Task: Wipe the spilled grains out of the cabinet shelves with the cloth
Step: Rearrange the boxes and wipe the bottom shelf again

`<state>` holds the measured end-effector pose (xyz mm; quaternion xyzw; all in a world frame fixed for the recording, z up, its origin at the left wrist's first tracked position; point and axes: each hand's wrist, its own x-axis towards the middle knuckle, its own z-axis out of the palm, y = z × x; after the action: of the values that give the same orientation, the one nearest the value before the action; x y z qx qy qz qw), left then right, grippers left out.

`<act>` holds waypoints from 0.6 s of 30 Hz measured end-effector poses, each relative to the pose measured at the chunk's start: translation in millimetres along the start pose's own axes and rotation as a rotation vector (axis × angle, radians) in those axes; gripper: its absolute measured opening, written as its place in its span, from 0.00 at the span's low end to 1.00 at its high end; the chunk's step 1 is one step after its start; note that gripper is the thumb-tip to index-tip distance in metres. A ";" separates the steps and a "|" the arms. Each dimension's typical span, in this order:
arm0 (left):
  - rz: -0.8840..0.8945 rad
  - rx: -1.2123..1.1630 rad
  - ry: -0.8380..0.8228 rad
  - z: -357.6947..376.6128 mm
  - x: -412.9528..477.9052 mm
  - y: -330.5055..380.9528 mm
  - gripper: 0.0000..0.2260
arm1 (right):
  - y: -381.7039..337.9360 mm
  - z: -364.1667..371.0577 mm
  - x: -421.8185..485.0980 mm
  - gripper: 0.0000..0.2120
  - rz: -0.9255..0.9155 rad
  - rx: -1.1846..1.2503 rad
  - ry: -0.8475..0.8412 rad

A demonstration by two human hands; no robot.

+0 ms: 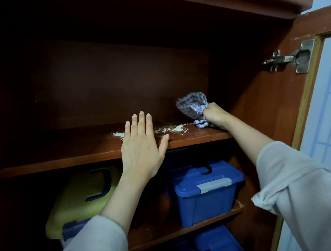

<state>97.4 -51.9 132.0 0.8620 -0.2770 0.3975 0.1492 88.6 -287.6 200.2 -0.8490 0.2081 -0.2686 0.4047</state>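
Pale spilled grains (173,129) lie scattered near the front of the upper wooden shelf (197,137), with a smaller patch (118,134) further left. My right hand (214,115) is on the shelf's right side, shut on a bunched blue-and-white checked cloth (192,105) whose lower end touches the shelf just right of the grains. My left hand (142,145) is raised flat with fingers apart in front of the shelf edge, between the two grain patches, holding nothing. It hides part of the spill.
On the shelf below stand a blue lidded box (206,193) and a yellow-lidded box (81,198). More blue boxes (211,243) sit lower down. The open cabinet door (279,105) with its metal hinge (290,57) is at the right.
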 end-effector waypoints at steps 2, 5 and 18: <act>0.001 -0.003 -0.005 -0.4 -0.1 -0.1 0.39 | -4.2 6.5 -1.6 0.12 -0.022 -0.032 -0.021; 0.001 -0.009 -0.014 0.4 0.5 -0.1 0.37 | -10.3 19.4 -3.9 0.12 -0.087 -0.013 -0.090; -0.001 0.019 -0.040 -3.4 -0.2 -0.6 0.38 | -26.7 -25.2 -14.3 0.12 -0.209 -0.099 0.273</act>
<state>95.6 -49.7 134.0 0.8712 -0.2759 0.3827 0.1357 65.5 -278.3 230.7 -0.8405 0.1846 -0.4113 0.3005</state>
